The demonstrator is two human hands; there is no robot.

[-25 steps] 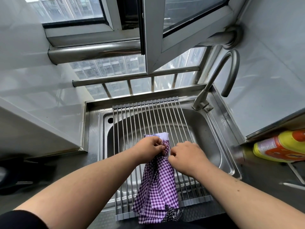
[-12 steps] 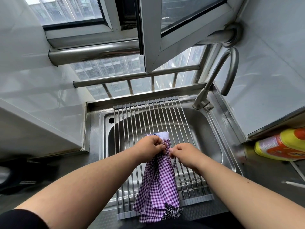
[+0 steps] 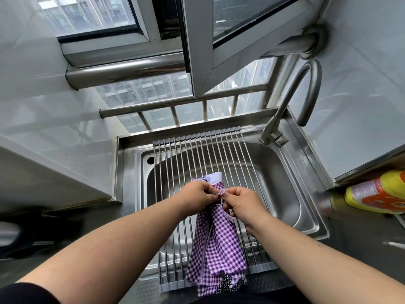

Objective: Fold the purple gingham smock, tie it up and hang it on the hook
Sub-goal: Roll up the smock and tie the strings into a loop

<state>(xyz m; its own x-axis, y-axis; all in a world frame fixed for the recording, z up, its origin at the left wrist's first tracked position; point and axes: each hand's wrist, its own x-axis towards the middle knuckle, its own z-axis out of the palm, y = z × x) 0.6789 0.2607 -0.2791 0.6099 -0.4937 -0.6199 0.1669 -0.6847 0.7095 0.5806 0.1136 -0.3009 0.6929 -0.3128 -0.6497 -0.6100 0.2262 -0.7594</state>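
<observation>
Over the sink (image 3: 291,194) and its rack (image 3: 175,163), the folded smock (image 3: 217,244) hangs in a long bundle, its top bunched in the curled fingers of the left hand (image 3: 197,196) while the right hand (image 3: 245,205) pinches a thin strap (image 3: 221,193) there.

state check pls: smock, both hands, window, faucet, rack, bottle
purple gingham smock: folded narrow, lying on rack
left hand: pinching smock's top
right hand: pinching its tie
window: sash open
faucet: no water visible
rack: unrolled over sink
bottle: lying down
</observation>
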